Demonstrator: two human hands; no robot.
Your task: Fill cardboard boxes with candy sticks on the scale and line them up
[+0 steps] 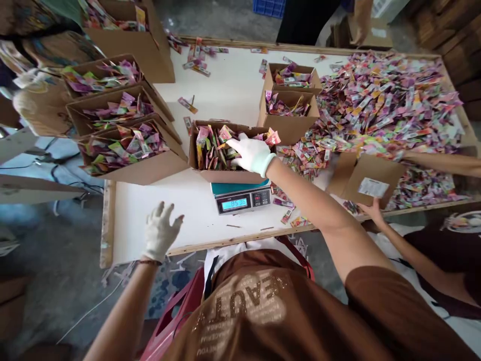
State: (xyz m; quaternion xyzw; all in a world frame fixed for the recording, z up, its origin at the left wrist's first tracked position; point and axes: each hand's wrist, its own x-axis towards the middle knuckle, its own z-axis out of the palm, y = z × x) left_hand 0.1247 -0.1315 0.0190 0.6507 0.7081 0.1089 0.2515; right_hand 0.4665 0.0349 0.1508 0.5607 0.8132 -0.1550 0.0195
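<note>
An open cardboard box (233, 176) full of small colourful packets (214, 150) rests on a digital scale (242, 200) with a lit blue display. My right hand (250, 153), in a white glove, is inside the top of this box, touching the packets. Its visible fingers are stretched out and apart; some fingertips are hidden among the packets. My left hand (161, 228), gloved with bare fingertips, hovers over the near left part of the white table (135, 215). Its fingers are spread and hold nothing.
Filled boxes (150, 163) line the table's left side, and two smaller boxes (287, 123) stand beyond the scale. A large packet heap (383, 100) covers the right. There a co-worker's hands hold a cardboard box (376, 180). Another person stands across the table.
</note>
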